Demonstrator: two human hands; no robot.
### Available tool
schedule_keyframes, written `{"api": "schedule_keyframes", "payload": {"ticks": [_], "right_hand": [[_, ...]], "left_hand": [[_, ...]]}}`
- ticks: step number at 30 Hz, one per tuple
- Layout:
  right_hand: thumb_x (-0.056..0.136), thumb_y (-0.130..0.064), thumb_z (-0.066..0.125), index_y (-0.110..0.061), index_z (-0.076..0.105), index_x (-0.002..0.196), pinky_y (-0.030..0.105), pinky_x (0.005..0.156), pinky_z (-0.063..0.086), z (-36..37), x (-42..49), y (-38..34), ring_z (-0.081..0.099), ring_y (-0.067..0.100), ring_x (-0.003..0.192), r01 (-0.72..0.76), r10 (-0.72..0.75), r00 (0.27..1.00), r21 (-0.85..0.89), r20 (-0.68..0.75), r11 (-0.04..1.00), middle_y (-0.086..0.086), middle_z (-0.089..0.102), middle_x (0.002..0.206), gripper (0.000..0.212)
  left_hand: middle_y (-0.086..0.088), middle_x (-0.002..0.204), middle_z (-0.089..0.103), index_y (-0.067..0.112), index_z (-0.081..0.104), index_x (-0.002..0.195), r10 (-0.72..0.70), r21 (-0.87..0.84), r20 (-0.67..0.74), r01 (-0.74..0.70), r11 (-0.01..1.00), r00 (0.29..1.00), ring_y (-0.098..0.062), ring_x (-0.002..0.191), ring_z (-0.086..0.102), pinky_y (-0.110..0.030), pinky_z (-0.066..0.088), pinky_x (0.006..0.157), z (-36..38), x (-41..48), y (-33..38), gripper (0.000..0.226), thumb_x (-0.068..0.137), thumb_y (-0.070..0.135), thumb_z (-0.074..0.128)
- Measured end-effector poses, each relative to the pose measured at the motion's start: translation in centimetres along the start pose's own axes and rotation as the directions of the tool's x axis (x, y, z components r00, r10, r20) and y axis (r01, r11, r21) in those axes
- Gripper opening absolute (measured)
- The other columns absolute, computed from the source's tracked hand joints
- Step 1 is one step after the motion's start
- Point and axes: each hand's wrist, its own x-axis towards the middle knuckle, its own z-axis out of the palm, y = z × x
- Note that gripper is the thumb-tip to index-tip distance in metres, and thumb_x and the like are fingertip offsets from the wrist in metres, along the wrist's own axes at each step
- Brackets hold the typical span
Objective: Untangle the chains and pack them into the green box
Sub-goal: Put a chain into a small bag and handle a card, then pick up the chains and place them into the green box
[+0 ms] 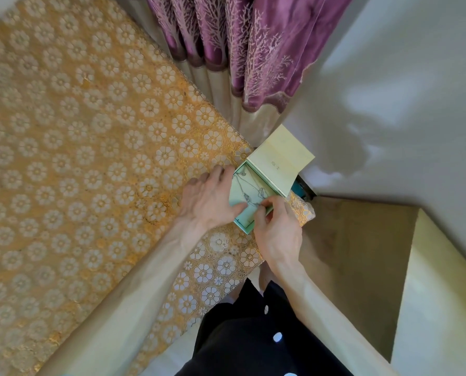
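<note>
Chains (249, 189) lie inside the open green box (241, 223), at the right edge of the bench (90, 158). Our left hand (210, 198) rests loosely spread against the box's left side, thumb pressing its lining. Our right hand (276, 229) pinches a chain at the near end.

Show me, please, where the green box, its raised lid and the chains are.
green box (241, 223): head view, on its near outer wall.
lid (279, 161): head view, on its pale inner face.
chains (261, 191): head view, on a silver pendant inside the box.
</note>
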Motion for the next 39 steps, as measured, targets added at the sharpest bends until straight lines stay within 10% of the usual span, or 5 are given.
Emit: {"api": "schedule_keyframes", "payload": {"ticks": [9,17,24,34,39], "right_hand": [[0.1,-0.04,0.044,-0.03,0.056,0.113,0.04,0.073,0.053,0.2,-0.1,1.0,0.062,0.019,0.085,0.059,-0.06,0.998,0.044,0.032,0.997,-0.005,0.059,0.104,0.02],[0.1,-0.04,0.055,-0.032,0.068,0.115,0.027,0.086,0.053,-5.8,-5.8,2.6,0.064,0.0,0.095,0.147,-0.175,0.962,0.145,0.21,0.979,-0.015,0.067,0.116,0.022],[0.095,-0.038,0.06,-0.043,0.065,0.095,0.016,0.082,0.047,-13.1,-13.1,4.4,0.065,-0.004,0.097,0.291,-0.252,0.868,-0.026,0.429,0.956,-0.026,0.07,0.099,0.007],[0.091,-0.038,0.067,-0.047,0.064,0.097,0.02,0.085,0.051,-16.7,-23.9,4.8,0.064,0.001,0.097,0.585,-0.532,0.738,-0.002,0.415,0.811,-0.02,0.069,0.104,0.011],[0.096,-0.039,0.061,-0.048,0.064,0.103,0.012,0.081,0.046,-14.0,-29.3,5.9,0.06,-0.005,0.099,0.678,-0.609,0.615,0.057,0.501,0.733,-0.027,0.066,0.106,0.012]], "left_hand": [[-0.008,0.124,0.061,0.011,0.048,0.134,-0.009,0.034,-0.081,0.012,0.999,0.997,-0.028,0.098,0.067,-0.039,0.052,0.073,0.3,-0.1,0.3,0.079,0.088,0.076,0.048],[-0.004,0.152,0.043,0.02,0.032,0.154,-0.241,-0.427,0.031,0.231,0.874,0.97,-0.022,0.135,0.048,-0.039,0.043,0.111,-2.8,-7.6,0.5,0.071,0.094,0.047,0.06],[0.012,0.137,0.058,0.032,0.052,0.137,-0.318,-0.575,0.201,0.374,0.728,0.927,-0.008,0.111,0.063,-0.027,0.055,0.089,-4.4,-22.5,1.9,0.041,0.1,0.05,0.05],[0.019,0.102,0.07,0.043,0.062,0.101,-0.649,-0.849,0.183,0.451,0.275,0.739,0.008,0.097,0.063,-0.002,0.041,0.073,-0.6,-42.1,7.2,0.009,0.096,0.036,0.064],[0.027,0.097,0.071,0.037,0.068,0.099,-0.779,-0.907,0.18,0.408,0.104,0.6,0.013,0.092,0.064,-0.021,0.051,0.092,3.7,-50.7,9.3,0.011,0.094,0.027,0.068]]}}
